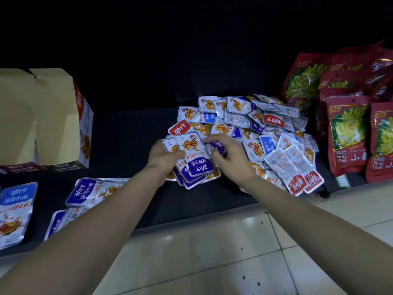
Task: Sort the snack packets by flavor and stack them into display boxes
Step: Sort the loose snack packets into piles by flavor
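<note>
- Left hand (164,156): grips a stack (196,167) of purple-ended packets, thumb on top and the rest underneath. The stack is fanned rather than squared and sits low over the shelf (127,141), at the near left edge of the pile (268,128).
- Judgement: one hand serves as collector, so that a single flavour builds up before it goes to the box (57,116).
- Right hand (231,160): fingers (219,138) curled, pinching one purple packet (217,145) against the thumb, just beside the top of the stack. Likely being added to it.
- Pile: loose, unsorted, with red, blue, orange and purple ends mixed. Some packets lie face-down, showing printed backs.
- Packets: small flat pouches of glossy film with rounded corners. They are probably slippery, which would explain the fanning.
- Box: cardboard, flaps up, standing well apart to the left. Contents cannot be told.
- Large bags (16,209) of the same brand lie front left.
- Red bags (346,135) lean at the right.
- Glossy tiled floor (212,252) lies in front of the shelf.
</note>
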